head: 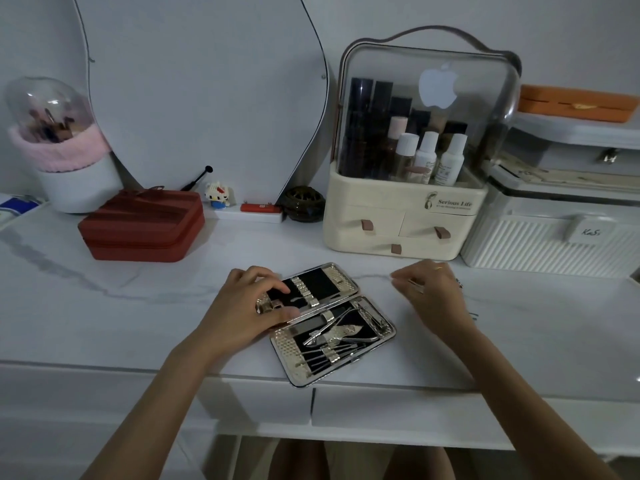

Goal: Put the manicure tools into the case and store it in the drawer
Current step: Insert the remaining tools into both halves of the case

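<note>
The manicure case lay open and flat on the white marbled tabletop, close to its front edge, both black-lined halves facing up. The near half held several metal tools under its straps; the far half looked mostly bare. The left hand rested on the left end of the far half, fingers curled over the lining, thumb at the hinge, beside a clipper-like metal piece. The right hand was just right of the case, its fingers pinching a thin metal tool. Behind stood a cream cosmetic organiser with small drawers, and a red zipped pouch lay farther left. Below the tabletop edge, white drawer fronts were closed
</note>
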